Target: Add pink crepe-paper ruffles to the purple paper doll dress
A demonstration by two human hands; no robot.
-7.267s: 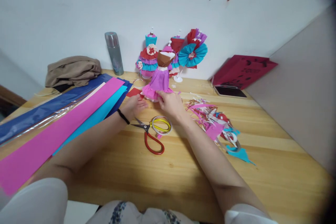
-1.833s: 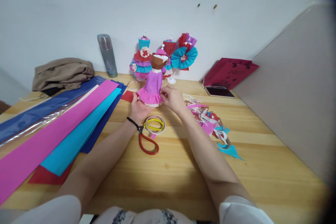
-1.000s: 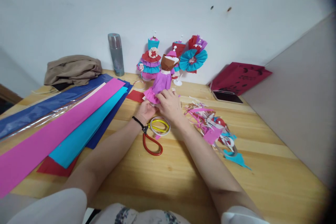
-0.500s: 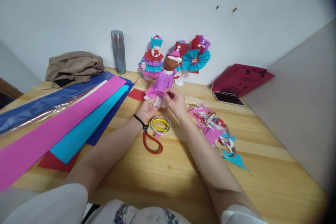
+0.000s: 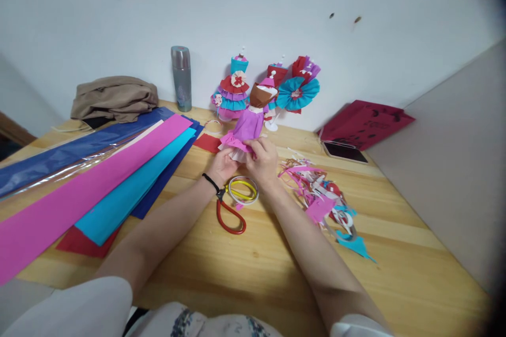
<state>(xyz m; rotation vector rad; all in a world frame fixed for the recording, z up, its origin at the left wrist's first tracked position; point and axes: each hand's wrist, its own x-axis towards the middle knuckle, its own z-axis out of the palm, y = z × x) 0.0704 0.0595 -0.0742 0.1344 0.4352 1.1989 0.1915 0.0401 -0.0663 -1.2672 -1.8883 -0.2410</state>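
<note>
A small dress form wears a crepe paper dress [image 5: 248,124] with a brown top, a purple skirt, a pink ruffle and a white ruffle below. It leans away from me, its pink, white-knobbed neck at the top. At the lower left of the hem, my left hand [image 5: 224,164] is closed on the skirt's edge from beneath. My right hand [image 5: 262,157] pinches the pink crepe paper ruffle [image 5: 234,142] at the hem's right side. Its fingertips are partly hidden. Just below the hands lie a yellow and white coil [image 5: 244,190] and a red loop [image 5: 230,220].
Behind stand other paper-dressed forms, one with a tiered dress [image 5: 232,92], another with a blue paper rosette [image 5: 297,93]. Crepe paper sheets [image 5: 98,189] spread at left, near a bottle [image 5: 182,79] and brown cloth [image 5: 114,99]. Paper scraps [image 5: 320,202], a phone [image 5: 344,152] and red bag [image 5: 366,124] are right.
My right hand has lowered its fingers against the hem, and the pink strip it held raised now lies along the skirt. My left hand stays on the hem. The view has shifted slightly.
</note>
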